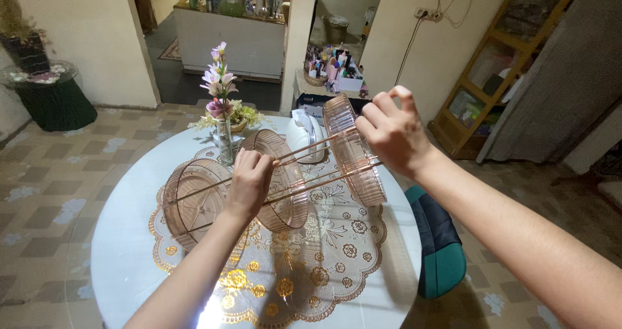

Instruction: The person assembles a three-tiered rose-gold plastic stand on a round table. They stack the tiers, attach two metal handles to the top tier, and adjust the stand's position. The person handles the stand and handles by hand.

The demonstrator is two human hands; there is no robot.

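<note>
Head view: both hands hold a pink three-tier rack (285,173) tipped sideways above the round table (123,264). Left hand (248,183) is closed on the rods by the middle tray; right hand (392,131) pinches the rods near the top tray (a vase (223,138) stands just behind). Turning it upright needs both grips kept firm.

In front of me a round white table (123,264) carries a lace mat with gold flowers (304,271). Near the centre top stands a glass vase of pink flowers (220,109), with a white appliance (303,135) just right of it. A teal chair (440,251) sits lower right, a wooden cabinet (512,50) upper right.
</note>
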